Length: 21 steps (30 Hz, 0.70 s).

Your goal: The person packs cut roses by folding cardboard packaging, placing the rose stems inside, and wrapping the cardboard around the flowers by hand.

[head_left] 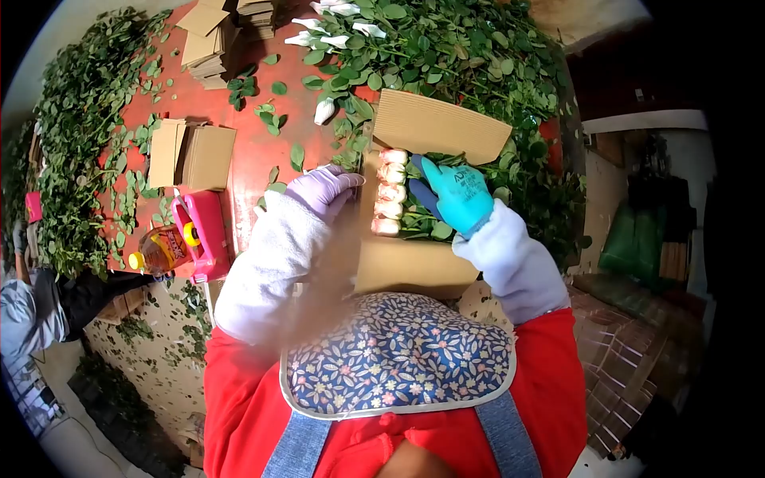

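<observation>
Several pink-and-cream roses [390, 191] lie in a column on an opened corrugated cardboard wrap [442, 125], their leafy stems [422, 223] running right. My right hand [462, 195], in a teal glove with navy fingertips, rests over the leaves just right of the blooms, fingers apart. My left hand [323, 191], in a thin purple glove, is beside the wrap's left edge with its fingers curled together. What they hold, if anything, I cannot make out. A blurred brown shape [325, 275] lies below that hand, in front of my left sleeve. The wrap's lower flap [414, 267] reaches toward my apron.
Cardboard pieces [209, 157] are stacked on the red table [307, 95], left of a pink container [209, 235] and a yellow-capped bottle [163, 248]. Leafy stems [470, 48] cover the back right, with white-wrapped buds [325, 111] nearby. Another person [36, 311] is at far left.
</observation>
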Available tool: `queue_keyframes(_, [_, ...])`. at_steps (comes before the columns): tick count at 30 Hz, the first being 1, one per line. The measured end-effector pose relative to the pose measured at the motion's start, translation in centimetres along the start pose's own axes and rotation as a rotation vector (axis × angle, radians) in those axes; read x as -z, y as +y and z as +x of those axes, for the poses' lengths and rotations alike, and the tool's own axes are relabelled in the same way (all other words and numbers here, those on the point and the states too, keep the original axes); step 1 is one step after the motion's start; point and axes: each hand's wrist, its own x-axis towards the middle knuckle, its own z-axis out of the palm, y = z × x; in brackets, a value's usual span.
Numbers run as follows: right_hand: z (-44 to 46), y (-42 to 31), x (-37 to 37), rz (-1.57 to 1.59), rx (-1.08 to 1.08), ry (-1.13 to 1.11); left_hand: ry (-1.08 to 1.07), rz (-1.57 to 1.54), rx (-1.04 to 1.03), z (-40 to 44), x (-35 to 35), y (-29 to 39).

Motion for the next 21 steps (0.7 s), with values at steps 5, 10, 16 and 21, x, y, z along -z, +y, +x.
queue_keyframes(5, [0.3,-1.9,1.0,0.0,0.078,-0.262,-0.047,0.069,-0.046,0.5,-0.5,0.5])
queue_keyframes(10, [-0.3,-0.9,1.2,0.181,0.087,-0.088,-0.257,-0.372,0.05,3.9,-2.0,2.1])
queue_keyframes(16, [-7.4,0.1,5.8,0.171,-0.026,0.196,-0.473,0.131,-0.171,7.4,-5.1,1.1])
queue_keyframes(21, [-19.9,-1.0,0.8,-0.188,-0.285,0.013,-0.395,0.305,-0.288,7.3,-5.5,-0.6])
